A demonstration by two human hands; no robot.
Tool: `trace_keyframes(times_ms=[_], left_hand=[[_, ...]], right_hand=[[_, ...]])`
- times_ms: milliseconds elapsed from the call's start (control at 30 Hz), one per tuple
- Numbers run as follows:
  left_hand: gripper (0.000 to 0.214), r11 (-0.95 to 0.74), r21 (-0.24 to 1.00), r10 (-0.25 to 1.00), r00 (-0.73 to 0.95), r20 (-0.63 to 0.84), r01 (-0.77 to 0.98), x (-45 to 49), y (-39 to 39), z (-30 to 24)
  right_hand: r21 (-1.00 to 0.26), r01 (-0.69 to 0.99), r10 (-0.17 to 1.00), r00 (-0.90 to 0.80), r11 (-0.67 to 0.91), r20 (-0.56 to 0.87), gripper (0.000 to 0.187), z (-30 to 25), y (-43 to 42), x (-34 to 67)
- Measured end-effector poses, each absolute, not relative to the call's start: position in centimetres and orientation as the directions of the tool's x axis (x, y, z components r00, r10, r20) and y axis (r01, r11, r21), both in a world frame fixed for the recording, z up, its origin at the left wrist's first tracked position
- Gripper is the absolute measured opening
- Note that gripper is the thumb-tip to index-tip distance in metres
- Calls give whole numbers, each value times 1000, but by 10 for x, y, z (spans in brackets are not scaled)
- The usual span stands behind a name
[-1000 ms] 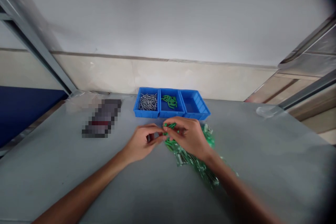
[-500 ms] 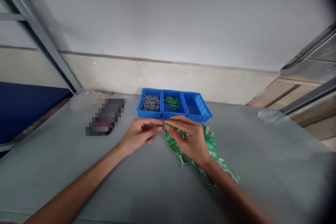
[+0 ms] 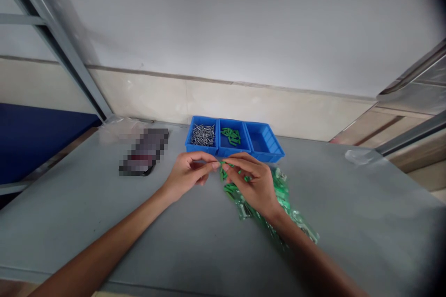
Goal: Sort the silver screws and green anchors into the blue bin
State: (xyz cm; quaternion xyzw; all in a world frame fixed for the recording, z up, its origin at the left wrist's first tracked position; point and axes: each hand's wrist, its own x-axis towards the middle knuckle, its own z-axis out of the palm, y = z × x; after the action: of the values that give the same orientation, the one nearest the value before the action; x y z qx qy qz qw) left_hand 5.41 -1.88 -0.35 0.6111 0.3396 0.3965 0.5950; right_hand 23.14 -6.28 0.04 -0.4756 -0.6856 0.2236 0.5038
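In the middle of the head view, my left hand (image 3: 190,174) and my right hand (image 3: 252,183) meet fingertip to fingertip. The right one pinches a small green wall plug (image 3: 223,163) between thumb and fingers. Thumb and forefinger of the left are pressed together at the plug's end; what lies between them is too small to make out. Below and beyond the right hand lies a heap of clear plastic bags (image 3: 282,192) with green plugs and metal pieces. Loose-looking green plugs (image 3: 230,189) show beside the right palm.
Behind my hands stand three joined blue bins: one with screws (image 3: 203,135), one with green plugs (image 3: 231,136), and a bare right bin (image 3: 265,141). A blurred-out dark object (image 3: 144,151) and a clear plastic bag (image 3: 121,127) lie left on the grey table (image 3: 167,250).
The view has shifted slightly, so everything sits a little further right. The fingertips have drawn slightly apart around the green plug; both hands stay in a pinch.
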Motion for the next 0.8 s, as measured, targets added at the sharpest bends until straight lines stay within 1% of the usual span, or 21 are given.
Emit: trace_keyframes(times_ms=[167, 367, 600, 700, 800], left_hand=[[25, -50, 998, 906, 420, 57, -30, 56, -19, -1], [28, -56, 998, 911, 410, 47, 11, 55, -18, -4], [32, -8, 999, 888, 460, -16, 50, 56, -18, -6], [31, 14, 1000, 859, 511, -26, 28, 57, -19, -6], [30, 5, 1000, 855, 518, -6, 3, 59, -20, -7]], right_hand=[[-746, 466, 851, -28, 475, 524, 17, 0, -63, 232], [-681, 530, 824, -62, 506, 563, 19, 0, -63, 232], [-637, 567, 808, -90, 522, 582, 20, -6, -65, 226], [-594, 584, 768, -81, 554, 636, 20, -2, -72, 224], [-517, 650, 667, 19, 558, 745, 21, 12, -73, 228]])
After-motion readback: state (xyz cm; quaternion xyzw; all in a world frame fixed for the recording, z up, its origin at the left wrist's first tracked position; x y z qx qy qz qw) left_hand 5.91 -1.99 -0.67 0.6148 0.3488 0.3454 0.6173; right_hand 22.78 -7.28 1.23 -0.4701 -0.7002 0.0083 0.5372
